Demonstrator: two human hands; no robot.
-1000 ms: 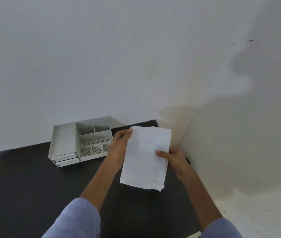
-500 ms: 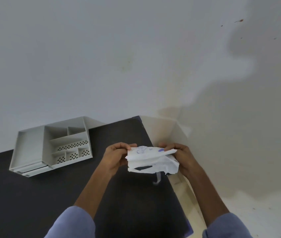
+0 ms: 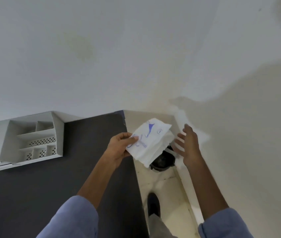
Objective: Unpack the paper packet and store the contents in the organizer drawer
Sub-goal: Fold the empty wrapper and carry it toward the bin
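Dark table top point(image 3: 50, 194) is lying bare between the organizer point(image 3: 24, 143) and the near edge; a hand is getting free passage there. Organizer is sitting at the far left against the wall point(image 3: 102, 48), which is blocking any approach from behind. Its compartments are standing open from above. Right of the table edge, a narrow floor strip point(image 3: 167, 189) is running to the side wall; a dark bin point(image 3: 162, 159) and a shoe point(image 3: 153, 203) are occupying it.

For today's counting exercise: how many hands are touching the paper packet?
1. The left hand pinches the paper packet at its left edge; the right hand is open beside it, apart.
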